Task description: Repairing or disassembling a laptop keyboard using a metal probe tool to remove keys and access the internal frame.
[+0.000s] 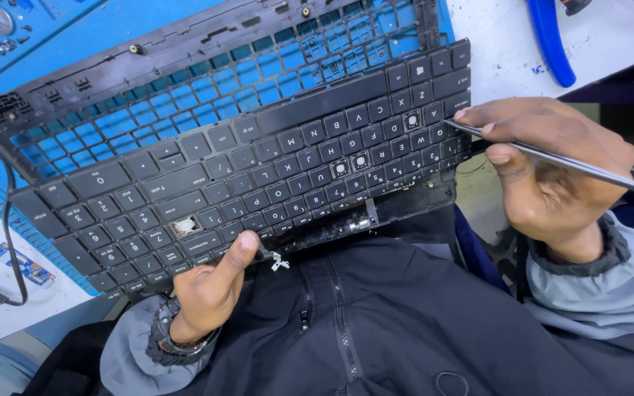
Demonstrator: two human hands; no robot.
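Note:
A black laptop keyboard (258, 176) lies loose and upside down toward me, tilted across a black plastic palm-rest frame (185, 81) with a grid of openings. Several keycaps are off, leaving bare switch spots. My left hand (210, 290) grips the keyboard's near edge, thumb on top by the lower keys. In my right hand (552, 172) is a thin metal tool (581, 167), pinched between thumb and fingers, its tip touching the keyboard's right edge near the outer keys.
A blue work mat (53, 37) lies under the frame on a white bench (610, 37). Blue-handled pliers (552, 40) lie at the top right. A black cable (9, 242) and a small circuit board (23, 265) sit at the left. My dark jacket fills the foreground.

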